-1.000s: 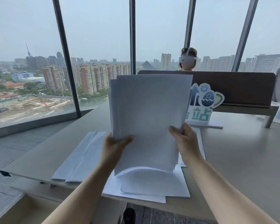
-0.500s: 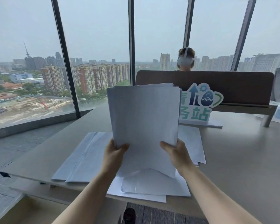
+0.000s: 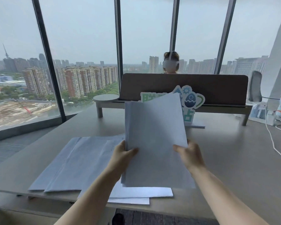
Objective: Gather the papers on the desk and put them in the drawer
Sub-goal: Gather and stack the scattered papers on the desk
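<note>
A stack of white papers (image 3: 154,135) stands tilted above the desk (image 3: 234,159), held at both side edges. My left hand (image 3: 122,154) grips its left edge and my right hand (image 3: 187,153) grips its right edge. Under the stack, more white sheets (image 3: 141,193) lie at the desk's front edge. Further folded sheets (image 3: 75,161) are spread on the desk to the left. The drawer is not clearly in view; a pale surface shows at the bottom left below the desk edge.
A green and blue cut-out sign (image 3: 193,101) stands behind the papers. A brown divider shelf (image 3: 217,88) crosses the back, with a person in a headset (image 3: 170,63) beyond it. White cables (image 3: 272,140) and small items lie at the right. Windows fill the left.
The held stack has come down and tilted, and both hands have moved lower. The view has shifted to the left, so the sign is more hidden behind the papers.
</note>
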Demonstrator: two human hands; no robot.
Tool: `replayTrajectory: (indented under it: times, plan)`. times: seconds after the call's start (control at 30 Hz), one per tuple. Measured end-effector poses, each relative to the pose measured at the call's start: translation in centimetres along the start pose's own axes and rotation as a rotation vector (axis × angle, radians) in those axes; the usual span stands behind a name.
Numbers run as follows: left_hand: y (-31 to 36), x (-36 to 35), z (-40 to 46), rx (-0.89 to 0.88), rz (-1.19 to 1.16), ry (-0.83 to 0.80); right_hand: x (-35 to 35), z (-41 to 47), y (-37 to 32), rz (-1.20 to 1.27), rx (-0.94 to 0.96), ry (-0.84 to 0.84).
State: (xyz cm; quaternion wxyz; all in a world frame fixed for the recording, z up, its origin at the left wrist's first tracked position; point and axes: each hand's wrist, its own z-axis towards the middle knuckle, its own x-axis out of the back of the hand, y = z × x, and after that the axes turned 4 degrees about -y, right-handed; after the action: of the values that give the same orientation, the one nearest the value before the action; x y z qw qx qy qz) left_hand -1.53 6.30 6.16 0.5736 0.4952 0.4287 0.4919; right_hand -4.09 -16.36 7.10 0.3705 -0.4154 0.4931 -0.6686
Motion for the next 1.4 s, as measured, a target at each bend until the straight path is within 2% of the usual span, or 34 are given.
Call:
replayTrajectory:
  times: [0.17,0.27,0.43,0.67,0.77,0.9,1.23,1.4]
  plan:
    - [-0.7,-2.3,0.2,0.131,-0.011,-0.138,4.1,0.7,1.9,0.022,-0.079,0.072]
    - [-1.1,-2.6,0.4,0.174,0.079,-0.182,7.0,1.4,3.0,0.042,-0.139,0.088]
    - [-2.9,-3.1,1.7,0.051,0.526,-0.164,11.6,2.2,4.4,-0.019,-0.264,0.124]
    - [-4.6,-5.9,3.8,-0.107,1.091,-0.381,16.8,2.4,7.0,-0.075,-0.397,0.174]
    - [-4.6,-7.2,4.4,-0.104,1.221,-0.470,18.3,2.2,8.0,-0.137,-0.432,0.169]
    - [-4.7,-8.7,5.3,-0.076,1.283,-0.514,19.8,2.1,8.4,-0.219,-0.447,0.166]
    - [-5.0,-10.4,6.7,-0.031,1.291,-0.506,21.7,2.4,8.7,-0.409,-0.468,0.150]
    - [-4.6,-10.7,5.7,-0.078,1.336,-0.467,21.8,2.7,8.9,-0.641,-0.463,0.156]
